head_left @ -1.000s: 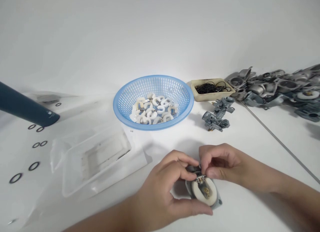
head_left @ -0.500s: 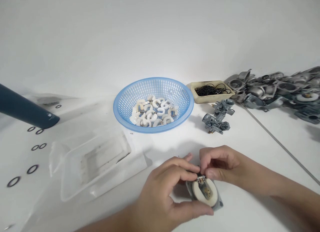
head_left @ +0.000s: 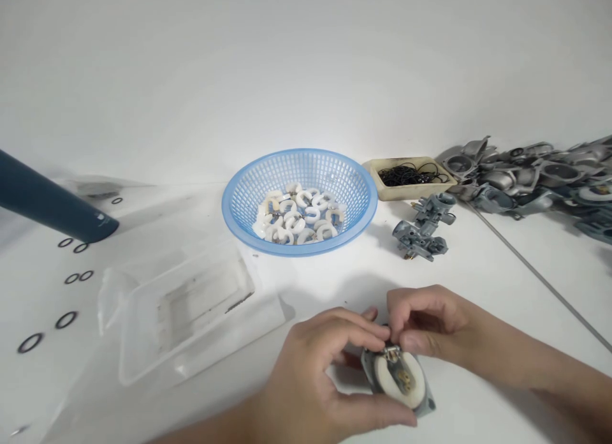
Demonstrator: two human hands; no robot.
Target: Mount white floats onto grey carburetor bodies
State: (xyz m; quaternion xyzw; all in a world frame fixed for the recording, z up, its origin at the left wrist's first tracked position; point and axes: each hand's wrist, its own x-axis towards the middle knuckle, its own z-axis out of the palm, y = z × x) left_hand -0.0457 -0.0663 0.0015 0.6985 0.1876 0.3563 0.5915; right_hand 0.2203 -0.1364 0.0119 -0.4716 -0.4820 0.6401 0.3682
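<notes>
Near the front of the table, my left hand [head_left: 320, 367] grips a grey metal carburetor body [head_left: 429, 406], thumb along its near edge and fingers over its far side. A white C-shaped float [head_left: 417, 381] lies on the body's open face, with brass parts showing inside its curve. My right hand [head_left: 442, 319] is closed in a pinch at the float's hinge end, close to a small metal hinge pin [head_left: 392, 353]. Whatever sits between the right fingertips is hidden.
A blue basket [head_left: 229, 211] holds several white floats. Behind it to the right are a cream tray [head_left: 411, 192] of black rubber rings, two carburetors [head_left: 421, 230] and heaped metal housings [head_left: 516, 176]. Leftward lie a clear plastic tray [head_left: 125, 342], black rings [head_left: 66, 319] and a dark blue cylinder [head_left: 52, 201].
The whole scene has shifted slightly right in the view. Both hands keep nearly the same hold on the carburetor and its hinge end.
</notes>
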